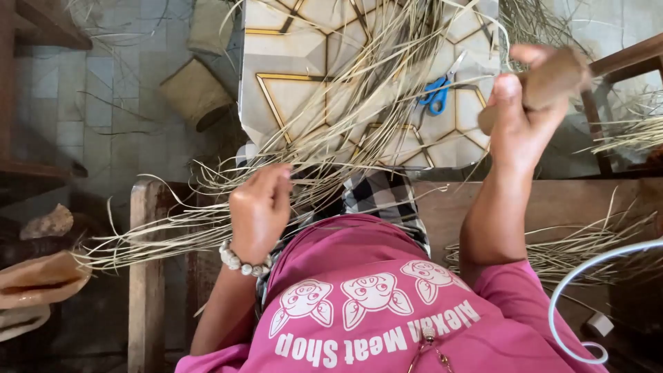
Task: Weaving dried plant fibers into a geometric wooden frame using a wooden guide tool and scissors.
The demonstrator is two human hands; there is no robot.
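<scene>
Head view: left fingers (276, 181) pinching straw strands (331, 117), right fingers (511, 90) clamping brown piece (556, 76), scissors (438, 93) beyond.

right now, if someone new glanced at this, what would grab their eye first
Most striking is the mass of pale dried straw strands fanning across the patterned board at top centre, with the left hand pinching into them at the board's lower edge. The right hand is raised at upper right, gripping a brown wooden piece. Blue-handled scissors lie on the board just left of that hand.
</scene>
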